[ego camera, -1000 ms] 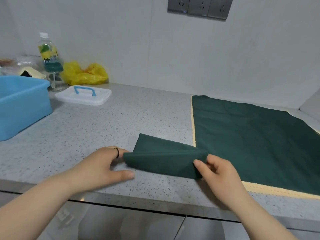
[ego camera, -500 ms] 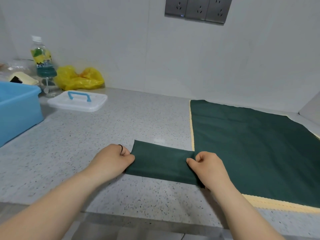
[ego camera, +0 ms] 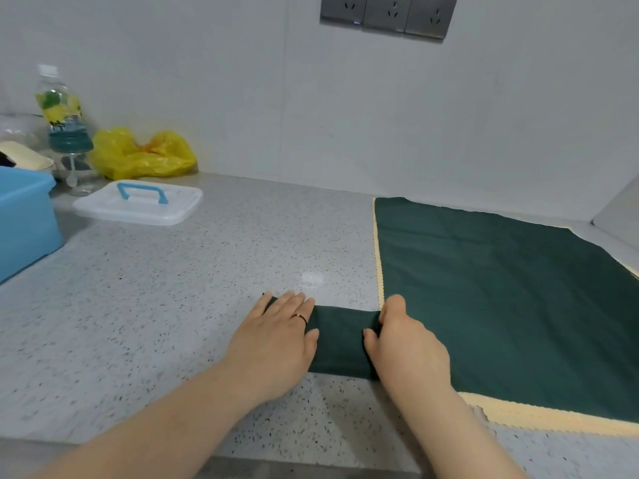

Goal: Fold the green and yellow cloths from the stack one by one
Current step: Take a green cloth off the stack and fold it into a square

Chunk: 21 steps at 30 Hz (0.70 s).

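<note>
A small folded dark green cloth (ego camera: 340,340) lies flat on the speckled counter near its front edge. My left hand (ego camera: 280,344) rests palm down on the cloth's left part, fingers spread flat, a ring on one finger. My right hand (ego camera: 404,344) presses on the cloth's right end with fingers curled over its edge. To the right lies the stack (ego camera: 501,295): a large dark green cloth spread flat on top, with a pale yellow cloth's scalloped edge (ego camera: 539,418) showing beneath along the left and front sides.
A blue plastic tub (ego camera: 24,219) stands at the far left. Behind it are a white lid with a blue handle (ego camera: 138,202), a yellow plastic bag (ego camera: 141,155) and a drink bottle (ego camera: 62,112). Grey wall sockets (ego camera: 385,12) sit above on the wall.
The raised upper flap of the small green cloth came down flat. My left hand moved from the cloth's left edge onto its top, and both hands now press it onto the counter.
</note>
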Available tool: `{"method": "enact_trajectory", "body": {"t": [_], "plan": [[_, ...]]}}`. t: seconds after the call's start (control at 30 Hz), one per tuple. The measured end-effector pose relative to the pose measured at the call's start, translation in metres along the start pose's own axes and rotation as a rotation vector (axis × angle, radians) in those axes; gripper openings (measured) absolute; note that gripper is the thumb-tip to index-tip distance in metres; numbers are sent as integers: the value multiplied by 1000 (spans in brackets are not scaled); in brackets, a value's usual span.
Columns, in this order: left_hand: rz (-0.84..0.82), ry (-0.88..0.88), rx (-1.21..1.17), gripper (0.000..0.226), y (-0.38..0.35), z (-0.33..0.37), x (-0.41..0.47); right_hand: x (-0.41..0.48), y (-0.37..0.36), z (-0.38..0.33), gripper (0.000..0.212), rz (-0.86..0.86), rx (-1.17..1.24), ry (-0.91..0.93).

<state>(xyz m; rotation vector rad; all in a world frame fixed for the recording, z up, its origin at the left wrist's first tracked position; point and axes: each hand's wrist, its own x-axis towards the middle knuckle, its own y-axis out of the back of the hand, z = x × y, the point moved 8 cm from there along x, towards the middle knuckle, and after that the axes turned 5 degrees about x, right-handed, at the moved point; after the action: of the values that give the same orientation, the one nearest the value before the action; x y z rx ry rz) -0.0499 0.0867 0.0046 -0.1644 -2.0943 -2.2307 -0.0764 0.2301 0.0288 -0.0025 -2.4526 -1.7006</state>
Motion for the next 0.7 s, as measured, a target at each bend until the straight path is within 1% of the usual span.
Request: {"method": "enact_trajectory", "body": {"t": [0.03, 0.07, 0.1, 0.13, 0.17, 0.23, 0.27, 0.3, 0.37, 0.5, 0.6, 0.7], "plan": [[-9, -4, -1, 54, -2, 0, 0, -3, 4, -9, 21, 98, -139, 76], [-11, -6, 0, 54, -4, 0, 1, -7, 10, -19, 27, 179, -245, 133], [-10, -6, 0, 54, -5, -1, 1, -9, 18, -28, 38, 270, -281, 190], [-5, -6, -2, 54, -5, -1, 1, -8, 19, -36, 51, 280, -336, 242], [-2, -5, -10, 54, -4, -1, 1, -6, 10, -44, 58, 200, -314, 329], [-5, -11, -27, 54, -3, 0, 1, -6, -23, -56, 59, -129, -137, 463], [-16, -9, -35, 54, -4, -1, 1, -8, -32, -64, 58, -241, -60, 508], [-27, -6, -41, 54, -4, -2, 2, -9, -38, -67, 55, -295, 4, 545], [-52, 17, -42, 55, -5, -4, 3, -4, -47, -63, 52, -361, 41, 549], [-96, 49, -34, 57, -8, -8, 3, 9, -52, -42, 58, -439, -132, 533], [-96, 60, -40, 58, -7, -9, 3, 17, -48, -27, 58, -447, -140, 494], [-110, 50, -47, 58, -7, -8, 1, 20, -39, -15, 56, -394, -135, 437]]}}
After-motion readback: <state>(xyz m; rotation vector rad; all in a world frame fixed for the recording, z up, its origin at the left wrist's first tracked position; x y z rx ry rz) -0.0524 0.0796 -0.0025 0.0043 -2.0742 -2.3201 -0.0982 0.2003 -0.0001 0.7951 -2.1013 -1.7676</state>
